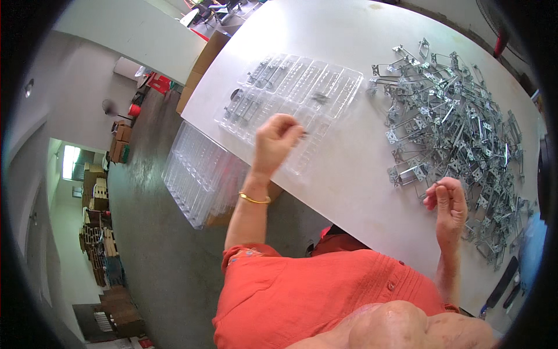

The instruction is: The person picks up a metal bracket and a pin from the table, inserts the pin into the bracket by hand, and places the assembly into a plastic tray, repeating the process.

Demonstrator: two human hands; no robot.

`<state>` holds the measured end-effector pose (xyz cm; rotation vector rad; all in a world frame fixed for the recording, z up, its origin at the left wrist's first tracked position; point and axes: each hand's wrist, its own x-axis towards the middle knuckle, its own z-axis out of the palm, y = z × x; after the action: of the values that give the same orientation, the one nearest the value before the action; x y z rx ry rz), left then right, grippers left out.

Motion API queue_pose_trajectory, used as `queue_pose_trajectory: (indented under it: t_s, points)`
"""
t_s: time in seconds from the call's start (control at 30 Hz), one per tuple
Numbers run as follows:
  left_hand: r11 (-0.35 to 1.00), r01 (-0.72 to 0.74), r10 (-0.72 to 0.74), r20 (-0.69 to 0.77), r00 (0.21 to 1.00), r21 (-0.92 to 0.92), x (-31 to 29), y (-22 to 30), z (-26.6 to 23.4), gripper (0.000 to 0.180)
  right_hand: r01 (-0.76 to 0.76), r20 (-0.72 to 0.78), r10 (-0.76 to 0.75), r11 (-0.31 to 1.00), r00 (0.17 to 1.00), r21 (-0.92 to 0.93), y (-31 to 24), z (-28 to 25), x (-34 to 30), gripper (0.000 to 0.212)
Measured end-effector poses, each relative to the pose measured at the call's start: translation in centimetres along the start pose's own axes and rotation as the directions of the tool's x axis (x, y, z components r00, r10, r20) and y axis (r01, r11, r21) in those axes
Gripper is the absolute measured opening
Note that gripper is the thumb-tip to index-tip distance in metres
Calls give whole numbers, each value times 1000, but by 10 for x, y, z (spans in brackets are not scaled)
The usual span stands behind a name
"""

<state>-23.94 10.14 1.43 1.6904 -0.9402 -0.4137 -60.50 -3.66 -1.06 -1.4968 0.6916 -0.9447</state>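
Note:
My left hand (276, 144) is over the near side of a clear plastic compartment tray (346, 93), thumb and fingers pinched together. A small dark tip shows at its fingertips, too little to name. Several metal brackets (244, 106) lie in the tray's left part, and a small dark cluster of parts (319, 98) sits farther right in it. My right hand (450, 210) is at the near left edge of a big heap of silvery metal brackets (450, 116). Its fingers are closed in a pinch; what they hold, if anything, cannot be made out.
Below the white table's (343, 174) left edge stands a stack of clear plastic trays (195, 174). A cardboard box (203, 67) stands beyond that edge. Near the right rim lie a dark-handled tool (501, 284) and a blue plastic bag (532, 247).

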Motion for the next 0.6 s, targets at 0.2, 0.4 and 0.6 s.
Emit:
queue_pose_trajectory:
  t_s: [0.2, 0.4, 0.6]
  points:
    - [967, 142, -99, -204, 974, 212, 19, -38, -105, 5, -124, 198, 131, 991, 971, -48, 9, 12, -5, 10]
    - [913, 233, -170, -205, 964, 334, 43, -72, -128, 11, -143, 252, 162, 985, 954, -95, 12, 21, -7, 11]
    - [888, 287, -234, -183, 955, 360, 51, -81, -129, 12, -132, 265, 157, 985, 952, -108, 13, 22, -7, 9]
